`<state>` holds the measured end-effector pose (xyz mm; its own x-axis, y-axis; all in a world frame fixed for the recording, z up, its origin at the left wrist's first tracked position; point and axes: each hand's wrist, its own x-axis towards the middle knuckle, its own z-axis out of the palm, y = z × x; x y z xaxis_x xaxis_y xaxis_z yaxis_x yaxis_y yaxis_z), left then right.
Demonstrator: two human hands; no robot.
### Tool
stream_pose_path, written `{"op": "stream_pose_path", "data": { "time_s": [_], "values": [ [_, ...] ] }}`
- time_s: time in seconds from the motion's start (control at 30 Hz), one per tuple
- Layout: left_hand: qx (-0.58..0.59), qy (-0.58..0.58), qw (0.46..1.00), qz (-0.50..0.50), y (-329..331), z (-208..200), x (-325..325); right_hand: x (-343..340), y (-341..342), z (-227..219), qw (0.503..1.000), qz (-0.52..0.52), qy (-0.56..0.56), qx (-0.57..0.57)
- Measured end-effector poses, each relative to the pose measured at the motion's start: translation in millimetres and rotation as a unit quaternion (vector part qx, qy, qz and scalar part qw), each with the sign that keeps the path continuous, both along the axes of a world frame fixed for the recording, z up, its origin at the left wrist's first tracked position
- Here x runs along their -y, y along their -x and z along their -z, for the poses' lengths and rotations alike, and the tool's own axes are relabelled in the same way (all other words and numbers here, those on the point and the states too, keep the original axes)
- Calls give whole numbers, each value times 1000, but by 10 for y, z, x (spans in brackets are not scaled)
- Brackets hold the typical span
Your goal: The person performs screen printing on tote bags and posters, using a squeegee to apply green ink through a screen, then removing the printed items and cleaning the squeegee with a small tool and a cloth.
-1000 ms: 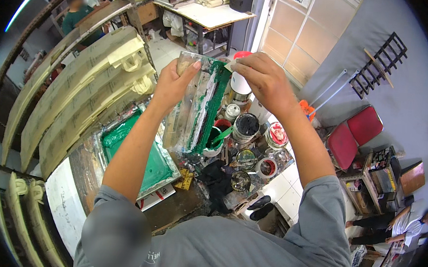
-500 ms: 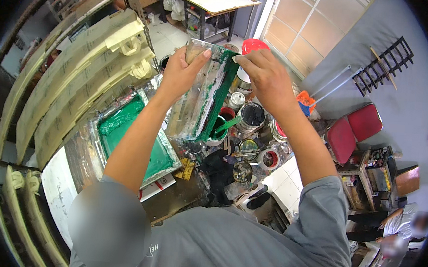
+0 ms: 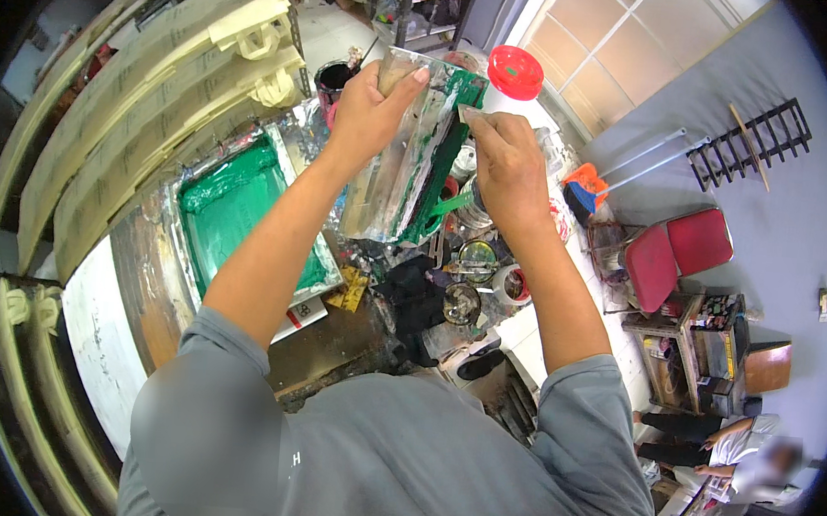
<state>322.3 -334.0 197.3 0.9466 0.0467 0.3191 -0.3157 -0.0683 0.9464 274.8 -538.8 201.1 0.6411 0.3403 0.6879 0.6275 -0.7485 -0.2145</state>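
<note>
While your left hand [image 3: 371,116] closes around the far end of the squeegee [image 3: 409,152], held up over the paint pots [image 3: 504,284], its long axis runs toward you; your right hand [image 3: 509,174], nearer its green edge [image 3: 446,160], pinches a small card [image 3: 469,114].

Left hand [image 3: 374,110]: mine is closed in a grip, the thumb [image 3: 408,83] in front and slanting up to the right; its fingers are mostly hidden from me.
Right hand [image 3: 509,159]: its back is turned toward me, fingers curled, thumb and forefinger pinched — the pinch aims up and left, toward my other hand, near but apart.
Forearms: both bare; my left one [image 3: 286,235] slants up to the right, my right one [image 3: 560,292] up to the left — the pair converge ahead of my chest.
Short grey sleeves [image 3: 595,405]: they end around my elbows.
</note>
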Motion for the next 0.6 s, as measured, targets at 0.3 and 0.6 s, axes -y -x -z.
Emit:
{"op": "stream_pose_path", "data": {
  "time_s": [0.3,0.6],
  "values": [
    [-5,26,999,-21,-67,216,-68,-99,147,305,999,-18,-27,-25],
    [29,27,997,-63,-238,331,-152,-185,273,752,997,-42,-46,-49]
  ]
}}
